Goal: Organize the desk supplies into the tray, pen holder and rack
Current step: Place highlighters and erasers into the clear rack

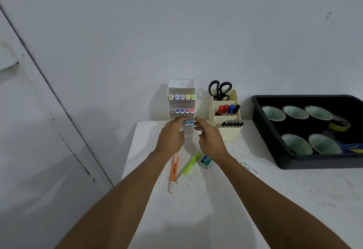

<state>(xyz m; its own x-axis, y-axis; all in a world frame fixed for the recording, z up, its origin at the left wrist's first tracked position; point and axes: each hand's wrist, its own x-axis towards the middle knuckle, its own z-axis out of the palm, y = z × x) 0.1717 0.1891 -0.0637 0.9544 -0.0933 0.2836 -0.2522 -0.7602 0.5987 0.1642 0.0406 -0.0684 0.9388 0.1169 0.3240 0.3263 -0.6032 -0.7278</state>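
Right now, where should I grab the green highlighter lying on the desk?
I'd pinch the green highlighter mid-barrel from above, fingers across its width. It lies flat and slanted; its white-capped end nearly meets the orange highlighter, and the eraser box crowds its far end.

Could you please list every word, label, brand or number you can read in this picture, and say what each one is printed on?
No text can be read for certain.
Small blue-and-white box on the table: pale letters, too blurred to read.
Flat packet to its right: coloured print, too small to read.
Markers in the pen holder: barrel labels, too small to read.
Blue-and-yellow item in the black tray: any print is blurred.
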